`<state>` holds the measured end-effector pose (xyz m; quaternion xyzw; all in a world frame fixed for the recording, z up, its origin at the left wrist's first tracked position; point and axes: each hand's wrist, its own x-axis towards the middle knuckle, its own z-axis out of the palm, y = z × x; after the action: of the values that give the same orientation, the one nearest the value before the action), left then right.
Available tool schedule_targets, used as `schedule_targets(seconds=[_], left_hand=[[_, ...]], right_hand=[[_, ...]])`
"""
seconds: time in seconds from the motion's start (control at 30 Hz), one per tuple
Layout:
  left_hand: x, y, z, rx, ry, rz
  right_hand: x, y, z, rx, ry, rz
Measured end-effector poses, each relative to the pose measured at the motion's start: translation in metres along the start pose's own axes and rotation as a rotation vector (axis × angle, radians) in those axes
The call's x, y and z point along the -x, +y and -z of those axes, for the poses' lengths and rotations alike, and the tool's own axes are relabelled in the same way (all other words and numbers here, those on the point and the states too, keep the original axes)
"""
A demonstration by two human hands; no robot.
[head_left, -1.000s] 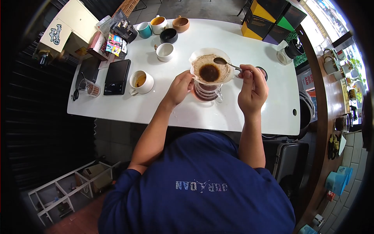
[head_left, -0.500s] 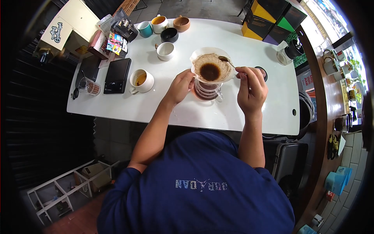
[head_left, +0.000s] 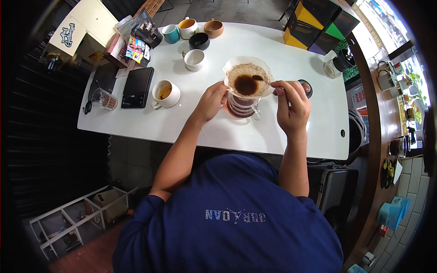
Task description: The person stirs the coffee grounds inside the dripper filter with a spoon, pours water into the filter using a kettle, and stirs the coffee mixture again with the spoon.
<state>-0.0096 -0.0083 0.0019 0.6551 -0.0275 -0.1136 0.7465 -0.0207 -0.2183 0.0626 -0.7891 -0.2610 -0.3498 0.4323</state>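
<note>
Take the filter [head_left: 249,63] as the middle of a clock, with twelve at the far edge of the surface [head_left: 191,136]. The filter sits on top of a clear pot [head_left: 240,110] near the person's side of the surface. The pot peeks out at six o'clock, with dark drink inside.

The left hand [head_left: 212,102] is at eight o'clock. Its fingers are clamped on the edge of the filter, but the exact spot they pinch is hard to see. The right hand [head_left: 291,102] is at four o'clock. Its thumb and fingers are pinched together on the handle of a spoon [head_left: 257,78]. The spoon reaches over the rim, and its tip is dark and inside the filter. It is at two o'clock from the middle of the wet, dark coffee [head_left: 245,85]. Brown bits stick to the filter's sides.

At nine o'clock stands a mug [head_left: 173,98] with some brown drink in it. Past it lie a flat black scale [head_left: 137,87] and then a glass [head_left: 105,100]. Near ten o'clock are a white cup [head_left: 195,61], a black cup [head_left: 199,42] and a teal cup [head_left: 171,34]. A brown cup [head_left: 213,29] is at eleven. Boxes [head_left: 309,29] are piled at two o'clock, and close to three is a clear jar [head_left: 331,69] with a black top.
</note>
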Motion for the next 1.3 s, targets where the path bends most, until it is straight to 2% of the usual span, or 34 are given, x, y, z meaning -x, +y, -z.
schedule_targets(seconds=[0.17,0.33,0.57,0.63,0.83,1.3], left_hand=[[0.0,0.001,0.0,-0.027,0.001,0.007],[0.001,0.002,0.0,-0.013,0.004,0.016],[0.001,0.0,-0.001,0.0,0.03,0.028],[0.001,0.001,-0.001,-0.008,0.024,0.03],[0.0,0.0,0.001,-0.015,-0.005,0.008],[-0.001,-0.003,0.002,-0.024,0.0,0.019]], right_hand=[[0.0,0.002,-0.001,-0.047,0.029,0.011],[0.0,-0.001,0.001,-0.037,-0.05,-0.044],[-0.002,-0.006,0.004,-0.002,-0.009,-0.024],[0.0,-0.006,0.003,-0.066,-0.062,-0.111],[-0.003,0.0,0.0,-0.049,0.01,0.005],[-0.004,0.003,0.003,-0.02,0.004,-0.007]])
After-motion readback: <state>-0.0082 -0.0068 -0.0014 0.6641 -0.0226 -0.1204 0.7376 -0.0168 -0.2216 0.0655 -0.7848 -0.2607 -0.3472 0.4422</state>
